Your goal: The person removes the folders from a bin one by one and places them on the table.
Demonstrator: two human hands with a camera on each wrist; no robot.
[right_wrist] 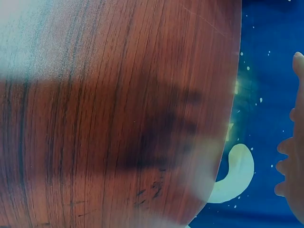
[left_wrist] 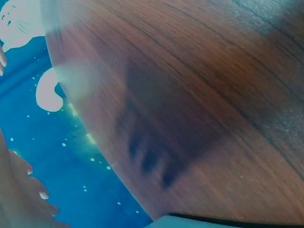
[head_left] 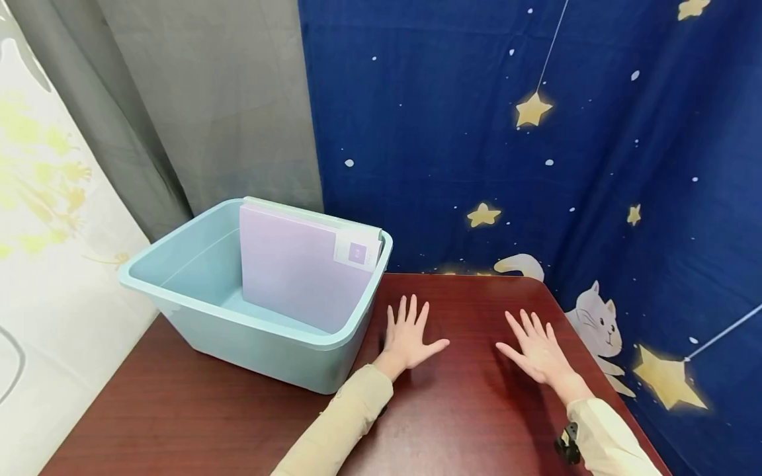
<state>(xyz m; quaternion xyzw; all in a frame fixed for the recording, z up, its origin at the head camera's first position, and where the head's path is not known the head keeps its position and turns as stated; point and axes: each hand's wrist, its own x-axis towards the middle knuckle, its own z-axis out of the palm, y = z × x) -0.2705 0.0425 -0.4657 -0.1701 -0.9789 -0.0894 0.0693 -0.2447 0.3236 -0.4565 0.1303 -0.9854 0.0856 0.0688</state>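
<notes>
My left hand [head_left: 407, 342] is held over the dark red wooden table [head_left: 458, 423], fingers spread and straight, holding nothing. It is just right of a light blue plastic basin [head_left: 256, 357]. Further right, my right hand [head_left: 540, 354] also has its fingers spread, with nothing in it. Inside the basin a flat lilac box [head_left: 297, 264] with a white label stands on edge along the back right side. Behind it shows the top edge of a pale green flat item [head_left: 309, 213]. In both wrist views a hand's shadow falls on the tabletop.
A dark blue curtain [head_left: 428, 132] with stars and a white cat hangs behind the table. Left of it is a grey curtain [head_left: 226, 86], then a white patterned cloth [head_left: 53, 297]. A small black device [head_left: 568, 443] sits at the right sleeve's cuff.
</notes>
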